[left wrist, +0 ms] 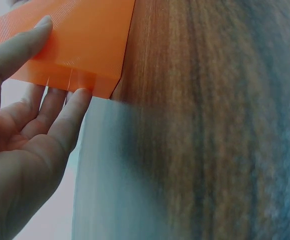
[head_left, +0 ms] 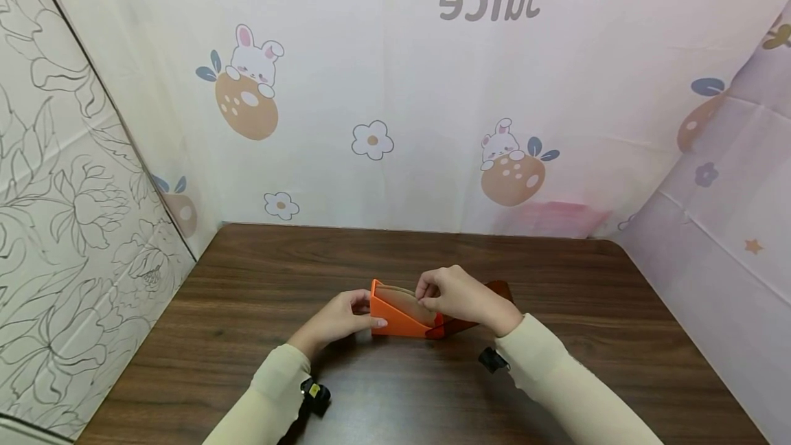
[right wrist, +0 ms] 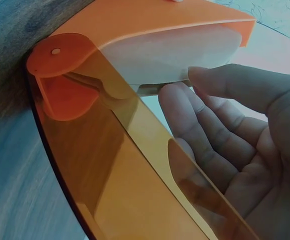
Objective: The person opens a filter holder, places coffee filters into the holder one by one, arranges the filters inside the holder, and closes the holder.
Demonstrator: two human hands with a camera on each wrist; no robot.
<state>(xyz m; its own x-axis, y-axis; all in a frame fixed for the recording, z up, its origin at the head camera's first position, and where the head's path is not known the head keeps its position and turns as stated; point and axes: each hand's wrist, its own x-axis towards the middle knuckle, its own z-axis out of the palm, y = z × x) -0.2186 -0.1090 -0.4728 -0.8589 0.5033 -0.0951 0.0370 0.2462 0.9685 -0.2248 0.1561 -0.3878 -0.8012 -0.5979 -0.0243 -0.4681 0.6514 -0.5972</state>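
Observation:
An orange box (head_left: 400, 318) with a slanted open top stands on the table. Tan paper sheets with curved edges, like coffee filters (head_left: 404, 299), sit inside it. My left hand (head_left: 336, 321) grips the box's left end, thumb on the front face and fingertips against the end wall (left wrist: 80, 82). My right hand (head_left: 460, 294) is over the opening, thumb and index finger pinching the edge of the filters (right wrist: 172, 55). A see-through amber lid (right wrist: 110, 185) hangs swung open on its round hinge (right wrist: 60, 55) at the box's right end, partly behind my right hand.
The dark wood-grain table (head_left: 278, 259) reaches back to a curtain (head_left: 383, 88) printed with rabbits and fruit. A flower-patterned panel (head_left: 80, 211) borders the left side. Each sleeve carries a small black wrist camera (head_left: 316, 395).

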